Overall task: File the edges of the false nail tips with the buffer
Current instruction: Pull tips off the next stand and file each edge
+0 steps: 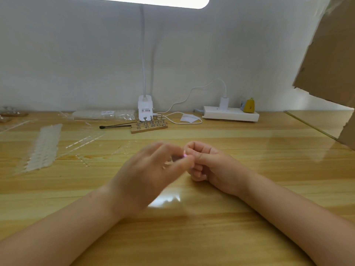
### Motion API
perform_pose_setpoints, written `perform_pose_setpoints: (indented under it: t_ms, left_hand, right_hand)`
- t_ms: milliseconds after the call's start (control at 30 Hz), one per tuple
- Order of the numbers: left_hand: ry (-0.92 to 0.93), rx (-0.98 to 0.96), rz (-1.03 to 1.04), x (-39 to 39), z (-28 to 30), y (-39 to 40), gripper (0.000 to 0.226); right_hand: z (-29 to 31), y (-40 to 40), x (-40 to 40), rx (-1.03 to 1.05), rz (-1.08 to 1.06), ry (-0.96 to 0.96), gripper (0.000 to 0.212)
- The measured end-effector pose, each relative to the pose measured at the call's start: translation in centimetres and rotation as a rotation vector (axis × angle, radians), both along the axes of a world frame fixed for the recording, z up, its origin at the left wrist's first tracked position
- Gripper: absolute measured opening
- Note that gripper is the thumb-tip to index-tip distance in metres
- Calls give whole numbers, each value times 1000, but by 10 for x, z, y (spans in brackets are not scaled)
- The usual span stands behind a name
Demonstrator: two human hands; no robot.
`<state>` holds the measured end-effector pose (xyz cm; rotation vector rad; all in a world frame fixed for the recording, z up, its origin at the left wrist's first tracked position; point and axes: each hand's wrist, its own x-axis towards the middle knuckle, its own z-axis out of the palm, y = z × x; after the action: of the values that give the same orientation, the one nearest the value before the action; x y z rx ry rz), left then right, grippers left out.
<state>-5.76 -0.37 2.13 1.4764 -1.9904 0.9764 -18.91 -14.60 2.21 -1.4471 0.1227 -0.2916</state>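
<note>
Together, hands [188, 162] pinch (blurred) buffer [184, 155].

One head-worn view looks forward and down, close over the wooden table [211, 237], toward the white wall [76, 54].

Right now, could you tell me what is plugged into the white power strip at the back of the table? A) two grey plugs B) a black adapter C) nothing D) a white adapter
D: a white adapter stands in the power strip, its white cable looping left.
</note>
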Motion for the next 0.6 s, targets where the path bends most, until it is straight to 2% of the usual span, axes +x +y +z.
perform_pose_setpoints:
  t_ms: [67, 133, 200, 267, 367, 500, 600]
  left_hand:
    - [228, 90, 150, 8, 7, 2, 23]
    - [359, 72, 121, 10, 11, 3, 27]
    - [363, -26, -19, 2, 8, 0, 21]
    - [439, -21, -101, -7, 2, -4, 21]
    - [504, 57, -52, -6, -5, -4, 22]
    - [614, -38, -110, -2, -3, -5, 24]
    - [611, 8, -144, -8, -4, -5, 24]
  right_hand:
    - [1, -1, -1, 11, 2, 3, 13]
    - [1, 0, 0, 3, -10, 2, 11]
    - [0, 0, 1, 8, -23, -13, 9]
    - [-1, 0, 0, 23, -33, -29, 7]
    - [-1, 1, -1, 44, -50, -51, 6]
    - [-1, 1, 0, 25, -64, -46, 7]
    - [-1, 0, 0, 30, -61, -54, 5]
